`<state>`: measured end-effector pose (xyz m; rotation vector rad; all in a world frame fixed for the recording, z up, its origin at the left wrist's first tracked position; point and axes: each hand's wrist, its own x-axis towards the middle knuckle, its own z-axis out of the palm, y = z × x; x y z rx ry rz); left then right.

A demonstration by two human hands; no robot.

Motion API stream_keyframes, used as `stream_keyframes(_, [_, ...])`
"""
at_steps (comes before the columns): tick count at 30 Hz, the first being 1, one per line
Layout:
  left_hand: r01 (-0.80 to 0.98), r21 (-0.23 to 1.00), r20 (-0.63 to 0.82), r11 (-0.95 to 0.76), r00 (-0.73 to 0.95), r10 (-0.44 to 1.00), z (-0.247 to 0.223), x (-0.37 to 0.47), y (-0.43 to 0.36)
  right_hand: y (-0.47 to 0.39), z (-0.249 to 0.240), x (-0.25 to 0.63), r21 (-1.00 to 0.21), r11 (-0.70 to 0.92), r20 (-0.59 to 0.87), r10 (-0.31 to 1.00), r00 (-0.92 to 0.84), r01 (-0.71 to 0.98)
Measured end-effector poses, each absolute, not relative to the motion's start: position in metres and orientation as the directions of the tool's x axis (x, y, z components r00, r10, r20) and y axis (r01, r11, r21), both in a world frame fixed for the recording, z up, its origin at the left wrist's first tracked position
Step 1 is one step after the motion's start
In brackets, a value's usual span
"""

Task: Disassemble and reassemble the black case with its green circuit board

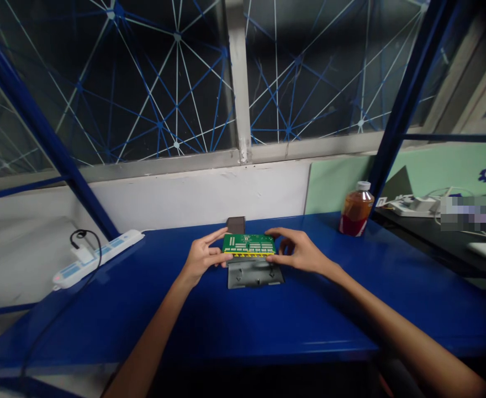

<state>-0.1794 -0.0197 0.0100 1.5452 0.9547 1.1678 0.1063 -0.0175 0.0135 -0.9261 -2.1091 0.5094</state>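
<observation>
A green circuit board (249,243) with a yellow strip along its near edge is held level above the table, near the middle of the view. My left hand (204,255) grips its left end between thumb and fingers. At the opposite end, my right hand (295,249) pinches the board the same way. Just below and nearer to me lies a dark grey plastic cover (255,275), its inner side with small tabs facing up. Behind the board, close to the wall, sits a small dark brown box-like piece (236,224), partly hidden by the board.
The blue table (152,309) runs up to the wall. A white power strip (100,260) with a plugged-in black cable lies at the left. At the right back stands a bottle (355,209) of amber drink, beside a black surface (445,243) with white devices and cables.
</observation>
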Motion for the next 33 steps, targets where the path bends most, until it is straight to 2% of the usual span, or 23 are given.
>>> stream_keyframes(10, [-0.018, 0.927, 0.368, -0.375, 0.246, 0.897, 0.011, -0.176, -0.024, -0.014, -0.004, 0.104, -0.318, 0.743, 0.613, 0.635, -0.470, 0.590])
stream_keyframes(19, [-0.046, 0.931, 0.362, -0.362, 0.238, 0.901, 0.001, -0.174, -0.018, -0.018, -0.003, 0.103, -0.207, 0.731, 0.679, 0.585, -0.442, 0.650])
stream_keyframes(25, [-0.042, 0.935, 0.352, -0.353, 0.256, 0.900, -0.001, -0.174, -0.017, -0.021, -0.003, 0.103, -0.178, 0.720, 0.705, 0.570, -0.423, 0.671])
stream_keyframes(29, [-0.060, 0.918, 0.397, -0.393, 0.202, 0.896, -0.003, -0.174, -0.014, -0.022, -0.004, 0.103, -0.144, 0.743, 0.712, 0.536, -0.453, 0.654])
stream_keyframes(33, [0.010, 0.906, 0.418, -0.424, 0.141, 0.897, -0.002, -0.175, -0.013, -0.023, -0.006, 0.103, -0.096, 0.769, 0.738, 0.481, -0.473, 0.632])
